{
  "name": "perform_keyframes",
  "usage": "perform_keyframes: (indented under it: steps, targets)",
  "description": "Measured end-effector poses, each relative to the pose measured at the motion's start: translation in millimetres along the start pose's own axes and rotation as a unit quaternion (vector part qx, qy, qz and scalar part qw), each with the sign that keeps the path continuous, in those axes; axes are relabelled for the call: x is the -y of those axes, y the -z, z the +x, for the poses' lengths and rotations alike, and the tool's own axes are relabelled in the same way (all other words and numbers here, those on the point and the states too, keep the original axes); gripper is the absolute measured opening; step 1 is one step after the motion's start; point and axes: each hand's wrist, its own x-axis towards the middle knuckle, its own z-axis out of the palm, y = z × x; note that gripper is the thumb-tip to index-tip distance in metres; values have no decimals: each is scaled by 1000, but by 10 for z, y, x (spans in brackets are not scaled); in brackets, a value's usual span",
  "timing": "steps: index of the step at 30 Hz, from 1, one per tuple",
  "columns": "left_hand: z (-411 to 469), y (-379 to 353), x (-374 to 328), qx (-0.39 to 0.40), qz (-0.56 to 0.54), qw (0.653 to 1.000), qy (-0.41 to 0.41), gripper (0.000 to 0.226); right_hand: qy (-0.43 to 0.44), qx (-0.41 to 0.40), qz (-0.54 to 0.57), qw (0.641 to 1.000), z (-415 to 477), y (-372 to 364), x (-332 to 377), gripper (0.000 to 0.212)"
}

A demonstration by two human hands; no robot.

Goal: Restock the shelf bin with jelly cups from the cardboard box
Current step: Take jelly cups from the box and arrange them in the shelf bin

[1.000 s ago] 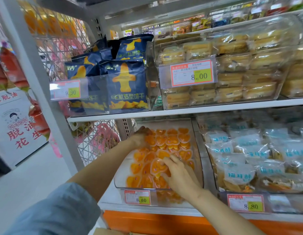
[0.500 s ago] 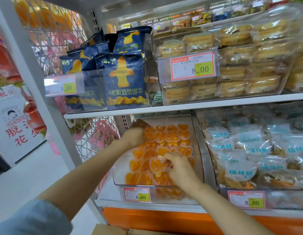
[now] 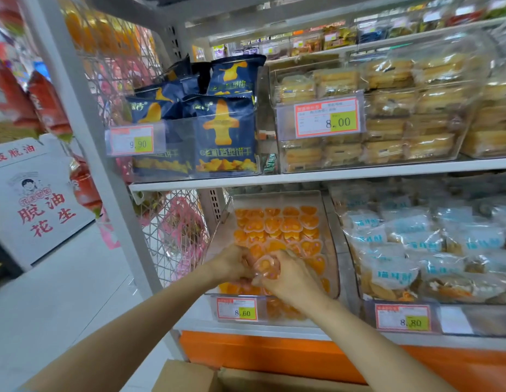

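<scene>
There are 2 hands (image 3: 291, 278), 1 cardboard box (image 3: 189, 377) at 6 o'clock and 4 price tags (image 3: 327, 119). The jelly cups (image 3: 277, 224) are too many to count.

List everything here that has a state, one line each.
left hand, fingers curled on a jelly cup
right hand, gripping the same cup
shelf bin, partly filled, back rows neat
cardboard box, open, flap up
biscuit bags, upright in their bin
</scene>
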Motion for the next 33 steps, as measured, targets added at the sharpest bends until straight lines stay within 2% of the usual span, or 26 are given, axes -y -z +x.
perform_keyframes:
  steps: [4, 9, 11, 13, 15, 17, 20, 26, 29, 33]
  targets:
    - [-88, -13, -25, -52, -119, 991, 23, 23, 0, 12, 33, 999, -15, -36, 93, 83]
    - [-265, 51, -127, -92, -133, 987, -20, 25, 28, -9, 36, 999, 38, 66, 144, 71]
    - [-298, 123, -84, -131, -96, 986, -36, 21, 40, -1, 41, 998, 111, 103, 160, 65]
    - [-300, 227, 67, -210, -3, 976, -56, 4, 51, 8, 52, 997, 242, 142, 188, 60]
    - [-328, 283, 248, -282, 70, 954, -69, 15, 43, 18, 66, 997, 443, 167, 219, 66]
    - [-367, 266, 412, -311, 104, 940, -94, 25, 44, 16, 82, 996, 668, 174, 255, 76]
    - [-355, 218, 608, -300, 121, 938, -124, 36, 33, -7, 93, 995, 1009, 138, 335, 74]
    - [-228, 312, 726, -306, 63, 943, -113, 25, 11, -17, 56, 998, 1475, -82, 421, 62]
    - [-187, 337, 718, -306, 59, 944, -111, 26, 22, 9, 9, 1000, 1553, -170, 442, 55]
    - [-162, 348, 708, -311, 50, 942, -112, 28, 25, 5, -31, 999, 1618, -261, 407, 50]
